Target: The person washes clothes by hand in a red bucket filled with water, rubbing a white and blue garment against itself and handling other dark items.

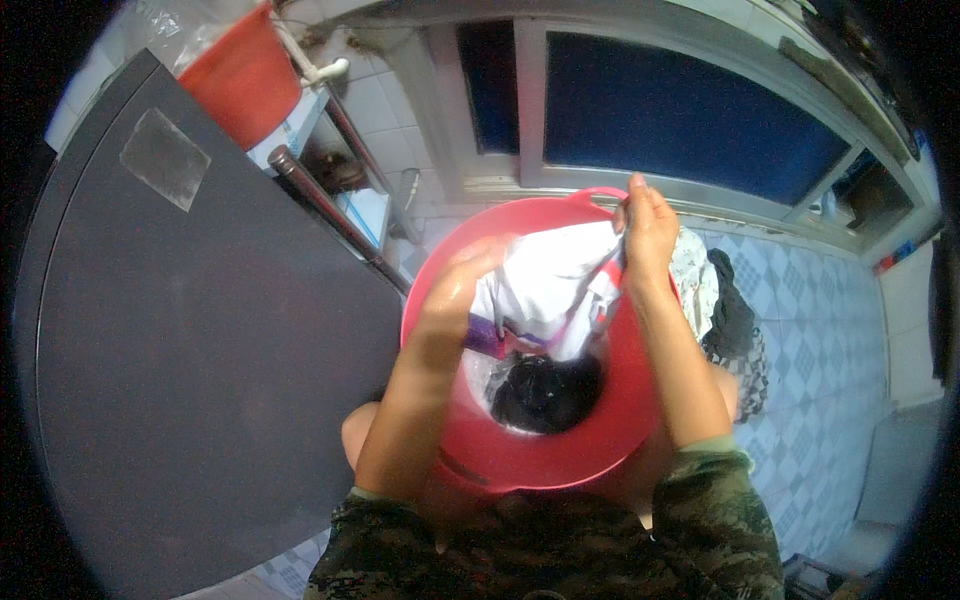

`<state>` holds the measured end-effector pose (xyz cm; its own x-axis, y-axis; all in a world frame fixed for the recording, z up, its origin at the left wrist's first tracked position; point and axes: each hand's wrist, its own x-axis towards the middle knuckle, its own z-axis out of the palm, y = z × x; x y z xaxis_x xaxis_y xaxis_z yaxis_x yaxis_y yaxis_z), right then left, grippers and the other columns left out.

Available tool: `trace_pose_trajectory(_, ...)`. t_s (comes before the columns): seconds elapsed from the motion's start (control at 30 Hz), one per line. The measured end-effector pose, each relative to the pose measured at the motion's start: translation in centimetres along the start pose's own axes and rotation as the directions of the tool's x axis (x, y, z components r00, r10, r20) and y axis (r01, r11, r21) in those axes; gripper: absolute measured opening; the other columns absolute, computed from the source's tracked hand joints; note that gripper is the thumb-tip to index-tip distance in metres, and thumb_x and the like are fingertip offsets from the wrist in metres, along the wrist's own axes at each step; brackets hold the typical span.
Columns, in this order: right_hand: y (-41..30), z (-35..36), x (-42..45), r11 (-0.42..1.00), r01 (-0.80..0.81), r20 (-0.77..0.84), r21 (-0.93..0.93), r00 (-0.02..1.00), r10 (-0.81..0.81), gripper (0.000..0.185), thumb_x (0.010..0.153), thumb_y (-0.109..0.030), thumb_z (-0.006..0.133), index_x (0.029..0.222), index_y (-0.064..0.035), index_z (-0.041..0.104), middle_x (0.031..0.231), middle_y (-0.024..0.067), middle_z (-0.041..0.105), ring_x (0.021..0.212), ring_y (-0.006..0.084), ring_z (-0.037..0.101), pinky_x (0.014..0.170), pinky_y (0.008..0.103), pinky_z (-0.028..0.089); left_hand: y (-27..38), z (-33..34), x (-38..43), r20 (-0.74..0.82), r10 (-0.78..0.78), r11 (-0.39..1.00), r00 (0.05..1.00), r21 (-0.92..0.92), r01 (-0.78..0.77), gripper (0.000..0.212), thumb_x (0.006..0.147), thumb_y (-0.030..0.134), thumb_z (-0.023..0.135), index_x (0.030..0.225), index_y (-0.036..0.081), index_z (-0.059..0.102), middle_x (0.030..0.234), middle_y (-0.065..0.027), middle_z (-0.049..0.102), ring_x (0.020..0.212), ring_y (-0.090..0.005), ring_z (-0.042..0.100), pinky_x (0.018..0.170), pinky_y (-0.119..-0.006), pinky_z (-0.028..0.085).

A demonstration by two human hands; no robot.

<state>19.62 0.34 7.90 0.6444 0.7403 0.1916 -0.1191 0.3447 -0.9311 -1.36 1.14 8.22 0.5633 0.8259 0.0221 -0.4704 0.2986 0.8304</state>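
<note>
A white cloth garment (559, 262) with purple and red parts is stretched between my two hands above a red plastic tub (540, 457). My right hand (649, 229) grips its upper right edge near the tub's handle. My left hand (476, 274) is at the garment's left side; its fingers are blurred and partly hidden by the fabric, so its grip is unclear. Below the garment, dark wet cloth (547, 394) lies at the tub's bottom in what looks like sudsy water.
A dark grey cabinet or appliance (210, 337) stands close at the left. Behind it, an orange-red bucket (247, 82) sits on a metal-framed rack (322, 202). Several garments (727, 307) lie right of the tub on the blue tiled floor (810, 360). A framed glass panel (675, 112) is beyond.
</note>
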Motion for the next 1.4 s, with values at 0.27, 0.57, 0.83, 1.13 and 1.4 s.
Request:
trace_pose_trajectory(0.27,0.5,1.9,-4.6,0.962,0.227,0.179,-0.149,0.964,-0.199,0.026,0.086,-0.020,0.058,0.064,-0.0060,0.056,0.062,-0.0021,0.053,0.060,0.0057,0.048,0.055,0.0241,0.040,-3.0,2.4,0.4,-0.188,-0.038,0.984,0.981,0.165,0.070,0.032,0.090,0.018,0.043,0.113,-0.002,0.052,0.105,-0.0122,0.057,0.096,-0.0181,0.055,0.085,-0.031,0.044)
trace_pose_trajectory(0.57,4.1,2.1,-3.7,0.615,0.574,0.411,-0.541,0.818,-0.403,0.033,0.078,-0.016,0.058,0.052,-0.0016,0.045,0.052,0.0160,0.046,0.047,0.0308,0.047,0.045,0.0388,0.036,-10.1,-3.4,-0.1,0.099,-0.055,0.986,0.994,-0.151,0.070,0.027,0.092,0.017,0.043,0.110,-0.002,0.052,0.104,-0.0096,0.054,0.096,-0.0161,0.052,0.083,-0.029,0.044)
trace_pose_trajectory(0.83,3.5,0.0,-3.6,0.787,0.358,0.799,-0.502,0.540,0.264,0.059,0.071,-0.039,0.066,0.116,-0.0047,0.050,0.103,0.0198,0.054,0.103,0.0342,0.052,0.088,0.0402,0.041,-3.1,-0.7,0.7,-0.085,-0.090,0.986,0.992,0.135,0.101,0.025,0.090,0.015,0.046,0.108,-0.001,0.054,0.101,-0.0103,0.058,0.092,-0.0155,0.056,0.081,-0.026,0.045)
trace_pose_trajectory(1.13,1.0,0.0,-8.0,0.693,0.584,0.870,-0.423,0.477,0.129,0.126,0.041,-0.036,0.086,0.141,-0.0113,0.013,0.138,0.0267,0.019,0.125,0.0432,0.027,0.102,0.0462,0.027,-4.6,-5.5,0.2,-0.166,-0.257,0.926,0.952,-0.323,0.194,0.037,0.090,0.030,0.042,0.107,0.001,0.056,0.103,-0.0129,0.061,0.092,-0.0219,0.060,0.085,-0.035,0.045)
trace_pose_trajectory(1.4,2.8,0.6,-7.8,0.556,0.741,0.817,-0.377,0.549,-0.177,0.031,0.075,-0.013,0.061,0.105,-0.0053,0.056,0.102,0.0185,0.056,0.098,0.0302,0.054,0.080,0.0405,0.042,-4.7,-6.2,0.2,-0.217,-0.174,0.955,0.961,-0.275,0.110,0.033,0.092,0.023,0.042,0.115,0.000,0.048,0.108,-0.0127,0.056,0.101,-0.0188,0.054,0.086,-0.031,0.044)
